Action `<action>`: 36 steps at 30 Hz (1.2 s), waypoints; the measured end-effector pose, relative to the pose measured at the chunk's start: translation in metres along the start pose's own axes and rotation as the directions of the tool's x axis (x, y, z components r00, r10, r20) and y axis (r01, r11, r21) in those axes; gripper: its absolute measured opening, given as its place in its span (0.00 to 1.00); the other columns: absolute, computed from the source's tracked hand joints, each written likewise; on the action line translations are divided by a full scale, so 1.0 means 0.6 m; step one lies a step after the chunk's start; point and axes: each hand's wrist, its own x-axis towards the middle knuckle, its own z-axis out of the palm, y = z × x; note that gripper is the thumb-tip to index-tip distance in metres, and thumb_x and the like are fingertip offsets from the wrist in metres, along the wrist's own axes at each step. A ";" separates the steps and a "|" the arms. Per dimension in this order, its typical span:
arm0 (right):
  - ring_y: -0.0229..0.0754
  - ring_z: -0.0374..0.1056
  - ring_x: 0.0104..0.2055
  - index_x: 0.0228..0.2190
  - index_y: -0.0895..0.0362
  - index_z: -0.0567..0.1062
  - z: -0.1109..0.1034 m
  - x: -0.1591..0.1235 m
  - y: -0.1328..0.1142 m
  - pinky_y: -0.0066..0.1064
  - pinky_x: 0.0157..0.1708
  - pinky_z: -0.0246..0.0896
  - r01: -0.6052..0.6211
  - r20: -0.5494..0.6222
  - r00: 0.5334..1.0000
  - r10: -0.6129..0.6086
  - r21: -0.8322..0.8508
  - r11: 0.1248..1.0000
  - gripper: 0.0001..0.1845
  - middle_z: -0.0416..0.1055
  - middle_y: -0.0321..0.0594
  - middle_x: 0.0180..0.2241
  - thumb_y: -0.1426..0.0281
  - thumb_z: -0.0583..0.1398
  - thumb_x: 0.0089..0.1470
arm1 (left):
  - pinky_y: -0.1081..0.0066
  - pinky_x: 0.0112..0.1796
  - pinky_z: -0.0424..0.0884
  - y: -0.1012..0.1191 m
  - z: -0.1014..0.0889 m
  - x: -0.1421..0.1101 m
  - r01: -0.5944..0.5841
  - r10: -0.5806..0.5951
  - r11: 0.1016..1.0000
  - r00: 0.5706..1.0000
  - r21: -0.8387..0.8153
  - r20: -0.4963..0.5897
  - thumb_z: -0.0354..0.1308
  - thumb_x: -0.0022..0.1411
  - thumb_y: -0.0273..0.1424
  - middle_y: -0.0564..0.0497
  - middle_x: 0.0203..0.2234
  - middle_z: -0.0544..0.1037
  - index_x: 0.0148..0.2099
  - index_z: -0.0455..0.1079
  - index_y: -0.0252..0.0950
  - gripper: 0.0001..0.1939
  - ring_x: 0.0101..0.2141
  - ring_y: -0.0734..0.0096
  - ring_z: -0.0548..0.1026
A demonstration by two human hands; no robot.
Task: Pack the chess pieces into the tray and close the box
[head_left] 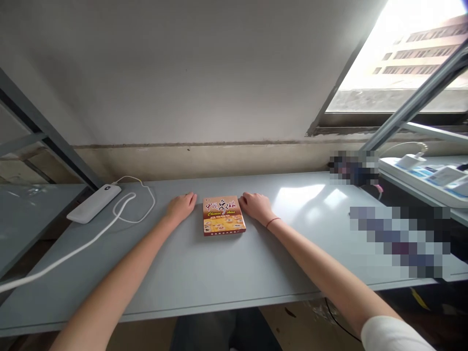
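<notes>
A Chinese chess box [224, 215], orange and dark red with printed lettering, lies flat on the grey desk [204, 273] between my two hands. To its left, my left hand [181, 206] rests on the desk in a loose fist, a small gap away from the box. Close by the box's upper right corner is my right hand [258, 207], also curled closed with its knuckles up; I cannot tell if it touches the box. Nothing shows in either hand. A thin red cord [272, 222] circles my right wrist.
On the left lies a white power strip [94, 204] with a looped white cable [87, 247]. Metal frame posts [47, 131] rise at both sides. More white chargers [411, 160] sit on a strip at right. Blurred-out items occupy the desk's right end. A wall and window stand behind.
</notes>
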 end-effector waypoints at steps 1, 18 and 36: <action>0.44 0.70 0.33 0.32 0.57 0.76 0.002 0.007 0.000 0.29 0.25 0.47 0.007 -0.001 1.000 -0.007 -0.008 1.000 0.20 0.75 0.46 0.33 0.63 0.47 0.60 | 0.71 0.28 0.58 -0.006 0.004 0.004 -0.013 0.013 1.000 1.000 0.003 -0.004 0.40 0.67 0.36 0.45 0.30 0.78 0.33 0.68 0.37 0.18 0.31 0.61 0.75; 0.41 0.67 0.31 0.32 0.53 0.77 0.011 0.011 0.021 0.28 0.25 0.44 0.041 -0.015 0.999 -0.042 -0.023 0.999 0.22 0.76 0.42 0.32 0.61 0.45 0.61 | 0.71 0.32 0.58 -0.023 0.015 -0.016 -0.128 0.120 0.983 0.990 -0.128 -0.074 0.45 0.65 0.35 0.49 0.27 0.73 0.28 0.66 0.37 0.15 0.30 0.68 0.70; 0.40 0.66 0.29 0.30 0.54 0.75 0.012 0.009 0.025 0.28 0.24 0.43 0.086 0.009 0.996 -0.086 0.000 0.996 0.22 0.75 0.42 0.30 0.60 0.45 0.61 | 0.71 0.31 0.58 -0.026 0.019 -0.016 -0.139 0.128 0.981 0.988 -0.138 -0.082 0.45 0.65 0.35 0.50 0.27 0.73 0.28 0.65 0.37 0.15 0.30 0.68 0.69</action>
